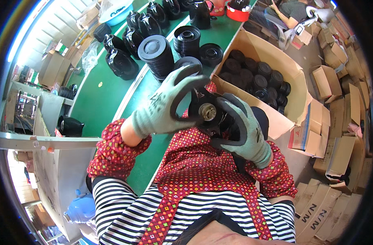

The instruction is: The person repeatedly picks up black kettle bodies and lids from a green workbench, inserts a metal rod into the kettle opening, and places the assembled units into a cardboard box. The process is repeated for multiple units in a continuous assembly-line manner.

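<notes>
I hold a glossy black part (213, 130) with a round, shiny, metal-looking fitting at its middle, in front of my apron. My left hand (166, 102), in a grey-green glove with dark fingers, grips its left side, thumb below and fingers arched over the top. Around its right side wrap the gloved fingers of my right hand (245, 132). Both hands hide much of the part, so its full shape cannot be made out. Just beyond my left hand stands a tall stack of black round discs (156, 51). A second stack of ringed black discs (187, 38) is behind it.
Several glossy black jugs (121, 63) stand on the green bench (94, 98). An open carton (290, 67) at the right holds many black round parts (260, 81). A blue basin (116, 14) and red container (237, 14) are at the back. Cartons (317, 208) crowd the right; another person (290, 14) sits beyond.
</notes>
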The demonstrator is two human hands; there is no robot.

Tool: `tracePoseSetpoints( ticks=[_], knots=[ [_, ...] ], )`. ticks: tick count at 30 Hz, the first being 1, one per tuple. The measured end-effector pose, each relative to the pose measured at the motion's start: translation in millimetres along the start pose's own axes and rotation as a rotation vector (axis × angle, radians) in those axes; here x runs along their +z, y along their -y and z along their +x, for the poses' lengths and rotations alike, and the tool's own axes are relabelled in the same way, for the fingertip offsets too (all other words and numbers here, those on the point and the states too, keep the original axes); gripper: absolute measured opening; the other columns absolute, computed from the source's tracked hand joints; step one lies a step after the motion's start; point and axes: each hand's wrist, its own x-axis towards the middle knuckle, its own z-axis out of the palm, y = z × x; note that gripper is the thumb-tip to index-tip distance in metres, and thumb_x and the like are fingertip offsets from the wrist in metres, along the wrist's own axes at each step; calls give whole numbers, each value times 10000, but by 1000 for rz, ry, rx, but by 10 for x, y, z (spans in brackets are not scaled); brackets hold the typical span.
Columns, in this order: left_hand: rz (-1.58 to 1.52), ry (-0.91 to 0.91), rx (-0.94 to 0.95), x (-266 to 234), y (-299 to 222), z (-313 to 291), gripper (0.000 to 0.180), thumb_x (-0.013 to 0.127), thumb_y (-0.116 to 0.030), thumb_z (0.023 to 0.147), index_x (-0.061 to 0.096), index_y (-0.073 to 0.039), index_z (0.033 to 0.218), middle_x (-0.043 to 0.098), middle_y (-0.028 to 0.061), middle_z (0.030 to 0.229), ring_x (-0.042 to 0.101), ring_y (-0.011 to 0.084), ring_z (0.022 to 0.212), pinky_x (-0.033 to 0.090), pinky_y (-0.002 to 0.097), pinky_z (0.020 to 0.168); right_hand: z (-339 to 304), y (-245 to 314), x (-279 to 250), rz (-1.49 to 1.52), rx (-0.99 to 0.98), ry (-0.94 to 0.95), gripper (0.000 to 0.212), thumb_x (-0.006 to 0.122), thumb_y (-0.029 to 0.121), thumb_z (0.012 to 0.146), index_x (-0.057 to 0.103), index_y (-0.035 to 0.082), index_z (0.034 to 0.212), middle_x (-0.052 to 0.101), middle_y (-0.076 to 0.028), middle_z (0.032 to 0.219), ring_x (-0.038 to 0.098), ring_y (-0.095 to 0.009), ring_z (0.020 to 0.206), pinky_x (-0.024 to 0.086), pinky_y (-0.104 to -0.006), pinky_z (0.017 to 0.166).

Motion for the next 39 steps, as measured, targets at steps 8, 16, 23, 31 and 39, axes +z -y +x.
tracePoseSetpoints(
  ticks=[8,16,23,31,39],
  knots=[
    [181,104,158,443,70,4,764,978,-414,574,751,-150,1253,278,276,1706,201,565,1576,254,695,1231,45,109,-177,-233,26,168,741,894,456,782,637,127,1395,484,-331,1496,535,-499,1347,456,-559,1102],
    [50,137,187,545,85,78,468,897,-303,696,799,-114,1113,301,282,1668,216,553,1555,298,651,1244,-18,181,-60,-443,100,192,763,876,478,765,612,116,1382,433,-377,1512,521,-526,1337,466,-569,1080],
    [51,-25,256,645,-69,-10,571,935,-347,666,771,-75,1141,400,273,1570,315,550,1489,374,655,1191,79,-208,-275,722,481,-132,608,712,312,1024,505,41,1528,513,-204,1544,551,-299,1400,434,-416,1172],
    [69,-171,833,1423,-425,-110,327,711,-223,866,765,-187,1187,565,89,1463,524,398,1376,525,585,1144,310,-1118,275,1485,1042,-7,474,564,402,1120,649,24,1394,770,-107,1168,743,-214,998,624,-365,897],
    [91,32,19,1078,357,-857,1000,948,-246,676,487,-39,1539,315,385,1610,416,572,1450,410,579,1177,-382,-1307,214,761,520,-463,419,501,377,1096,685,40,929,695,-57,918,672,-205,875,561,-376,899]
  ],
)
